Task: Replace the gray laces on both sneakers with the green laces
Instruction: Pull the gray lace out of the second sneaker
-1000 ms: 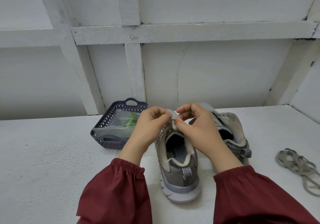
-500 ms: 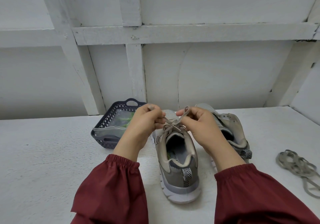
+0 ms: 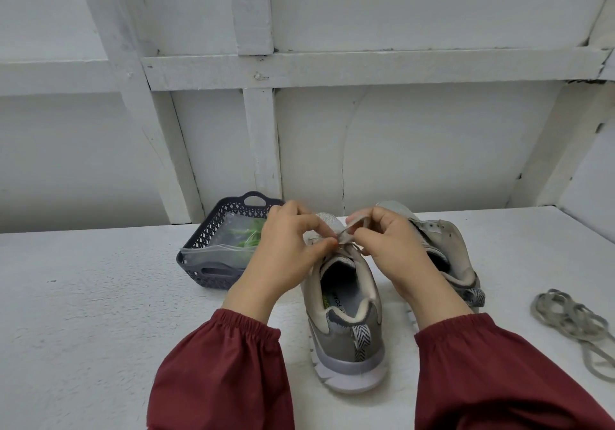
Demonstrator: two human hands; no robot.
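Two beige and gray sneakers stand heel toward me on the white table. The left sneaker (image 3: 346, 323) is in front; the right sneaker (image 3: 446, 250) sits behind my right wrist. My left hand (image 3: 283, 246) and my right hand (image 3: 389, 243) both pinch the gray lace (image 3: 347, 233) above the left sneaker's tongue. A loose gray lace (image 3: 572, 323) lies coiled at the right. Green laces (image 3: 249, 233) sit in a clear bag inside the basket.
A dark perforated basket (image 3: 209, 270) stands left of the sneakers, close to my left wrist. White framed wall panels rise right behind the table. The table's right edge (image 3: 592, 230) runs near the coiled lace.
My hands spread apart half a second ago, pulling the lace ends outward, and have now come back together over the tongue. The sneakers have not moved.
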